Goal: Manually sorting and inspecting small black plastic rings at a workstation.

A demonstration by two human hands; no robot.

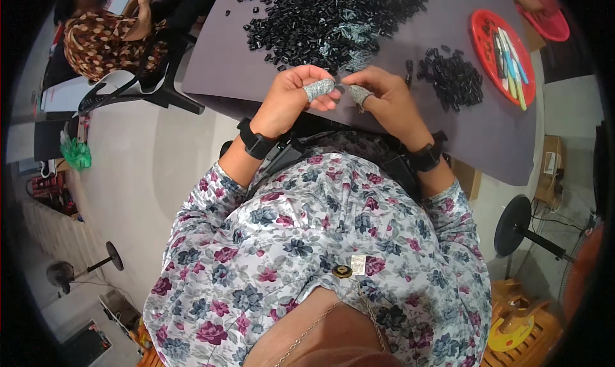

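1. black pieces (288,15), small and stubby, lie heaped on the grey desk (221,53), just beyond our hands.
2. our left hand (290,98) is turned partly palm up, its fingers curled inward; we cannot tell whether they grip anything.
3. our right hand (391,99) bends its fingers toward the left ones, the tips close together near the heap's edge; whether they pinch a piece, we cannot tell either.
4. we wear a grey wrap (318,89) on one finger of each hand, and a black band (257,141) around each wrist.
5. pale, bluish bits (356,35) lie among the heap, on the side toward us.
6. to our right we see a smaller pile (453,79) of black pieces, apart from the heap.
7. beside that pile, a red tray (479,37) carries slim tools (510,59) in white, blue and yellow-green.
8. to our left, a person (112,43) in a patterned top sits on a black chair (168,88).
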